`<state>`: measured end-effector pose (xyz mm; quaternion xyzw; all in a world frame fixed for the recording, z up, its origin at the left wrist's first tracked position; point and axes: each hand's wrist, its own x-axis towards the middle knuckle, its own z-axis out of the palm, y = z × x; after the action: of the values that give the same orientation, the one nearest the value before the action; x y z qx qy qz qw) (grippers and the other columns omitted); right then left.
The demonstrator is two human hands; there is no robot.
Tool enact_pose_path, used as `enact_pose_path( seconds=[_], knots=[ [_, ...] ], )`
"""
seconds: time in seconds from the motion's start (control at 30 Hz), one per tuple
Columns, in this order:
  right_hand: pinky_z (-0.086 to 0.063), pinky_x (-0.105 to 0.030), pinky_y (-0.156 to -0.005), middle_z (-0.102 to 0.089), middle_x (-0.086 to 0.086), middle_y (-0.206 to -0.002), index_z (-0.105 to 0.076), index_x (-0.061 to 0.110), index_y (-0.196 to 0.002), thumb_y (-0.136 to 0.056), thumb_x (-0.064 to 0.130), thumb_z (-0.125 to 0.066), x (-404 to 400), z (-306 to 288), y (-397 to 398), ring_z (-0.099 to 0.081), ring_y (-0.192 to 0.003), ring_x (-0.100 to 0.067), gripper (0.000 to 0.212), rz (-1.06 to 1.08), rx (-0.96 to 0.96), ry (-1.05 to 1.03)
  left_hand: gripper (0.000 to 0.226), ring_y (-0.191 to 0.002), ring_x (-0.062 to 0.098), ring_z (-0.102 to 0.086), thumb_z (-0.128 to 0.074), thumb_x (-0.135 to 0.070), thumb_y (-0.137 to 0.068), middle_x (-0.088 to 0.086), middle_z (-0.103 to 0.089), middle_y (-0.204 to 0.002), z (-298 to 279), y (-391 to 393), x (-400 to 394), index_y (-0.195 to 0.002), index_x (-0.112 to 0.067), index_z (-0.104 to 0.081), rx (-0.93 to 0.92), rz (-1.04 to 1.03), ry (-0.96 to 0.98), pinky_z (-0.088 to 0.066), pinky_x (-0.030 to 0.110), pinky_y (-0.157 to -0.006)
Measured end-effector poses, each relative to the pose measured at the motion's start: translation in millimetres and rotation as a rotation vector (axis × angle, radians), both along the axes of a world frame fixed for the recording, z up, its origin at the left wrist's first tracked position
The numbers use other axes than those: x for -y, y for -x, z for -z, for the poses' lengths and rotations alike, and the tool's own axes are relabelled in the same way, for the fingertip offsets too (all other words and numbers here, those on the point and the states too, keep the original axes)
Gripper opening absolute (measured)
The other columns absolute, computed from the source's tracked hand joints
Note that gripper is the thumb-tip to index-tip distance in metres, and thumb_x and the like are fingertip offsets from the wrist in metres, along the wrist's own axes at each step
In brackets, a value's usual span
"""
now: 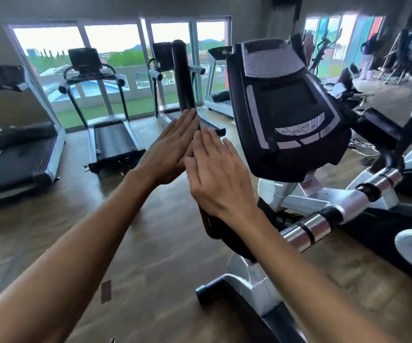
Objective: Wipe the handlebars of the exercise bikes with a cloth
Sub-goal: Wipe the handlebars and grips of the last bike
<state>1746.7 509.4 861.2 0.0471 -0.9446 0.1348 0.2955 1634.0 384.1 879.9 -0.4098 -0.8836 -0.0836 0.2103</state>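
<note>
An exercise bike stands before me with a black console (286,105) tilted up at the right. Its left handlebar (182,78), a black foam-covered bar, rises upright ahead of my hands. My left hand (167,154) is flat with straight fingers, its fingertips reaching the bar's lower part. My right hand (214,179) lies flat beside it, fingers together, over the bar's bend. Neither hand holds anything, and no cloth is visible. A chrome grip sensor (306,233) on the bike's lower bar shines at the right.
Several treadmills (110,134) stand in a row before large windows (81,40) at the back. More gym machines crowd the right side. A person (368,58) stands far off at the right rear. The floor (150,243) is brown wood.
</note>
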Motion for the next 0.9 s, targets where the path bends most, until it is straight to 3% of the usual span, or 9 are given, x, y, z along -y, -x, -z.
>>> enact_pose_path(
  seconds=[0.17,0.4,0.6,0.77,0.9],
  knots=[
    [0.0,-0.032,-0.129,-0.011,-0.011,-0.171,-0.017,0.005,-0.162,-0.106,0.043,-0.02,-7.7,37.4,-56.4,-0.005,-0.159,-0.018,0.068,-0.054,-0.037,-0.045,0.065,-0.157,0.015,0.002,-0.011,-0.044,-0.106,0.008,-0.002,-0.17,2.8,9.0,1.6,-0.162,-0.009,-0.007,-0.035,0.04,-0.002,-0.004,0.037,-0.128],
    [0.007,-0.03,-0.126,-0.009,-0.013,-0.171,-0.014,0.004,-0.162,-0.103,0.04,-0.014,-3.2,1.1,3.8,-0.001,-0.159,-0.018,0.069,0.019,0.013,-0.033,0.068,-0.156,0.01,0.006,-0.007,-0.05,-0.104,0.003,0.002,-0.17,2.8,14.9,3.1,-0.162,-0.014,-0.005,0.005,0.047,-0.016,-0.003,0.035,-0.128],
    [0.002,-0.033,-0.128,-0.007,-0.01,-0.171,-0.013,0.005,-0.162,-0.107,0.045,-0.016,-6.7,36.4,-58.0,0.003,-0.159,-0.016,0.068,-0.08,-0.017,-0.052,0.065,-0.156,0.013,0.006,-0.012,-0.044,-0.106,0.006,0.002,-0.17,3.8,10.9,2.1,-0.162,-0.011,-0.002,-0.007,0.035,-0.023,-0.002,0.034,-0.128],
    [0.001,-0.035,-0.128,-0.022,-0.014,-0.168,-0.026,0.003,-0.159,-0.105,0.04,-0.014,-8.7,17.7,-19.5,-0.009,-0.159,-0.021,0.067,-0.025,-0.044,-0.108,0.063,-0.156,0.011,0.007,-0.015,-0.041,-0.107,0.004,0.005,-0.17,5.2,10.8,-0.1,-0.162,-0.012,0.001,0.014,0.011,-0.037,0.0,0.031,-0.127],
    [-0.001,-0.035,-0.128,-0.029,-0.014,-0.166,-0.032,0.003,-0.157,-0.104,0.042,-0.016,-5.9,11.0,-7.3,-0.011,-0.158,-0.021,0.068,-0.007,-0.052,-0.097,0.065,-0.155,0.009,0.007,-0.009,-0.047,-0.106,0.0,0.008,-0.17,0.9,6.5,0.4,-0.162,-0.016,0.004,0.015,-0.044,0.006,-0.003,0.037,-0.128]
  ],
)
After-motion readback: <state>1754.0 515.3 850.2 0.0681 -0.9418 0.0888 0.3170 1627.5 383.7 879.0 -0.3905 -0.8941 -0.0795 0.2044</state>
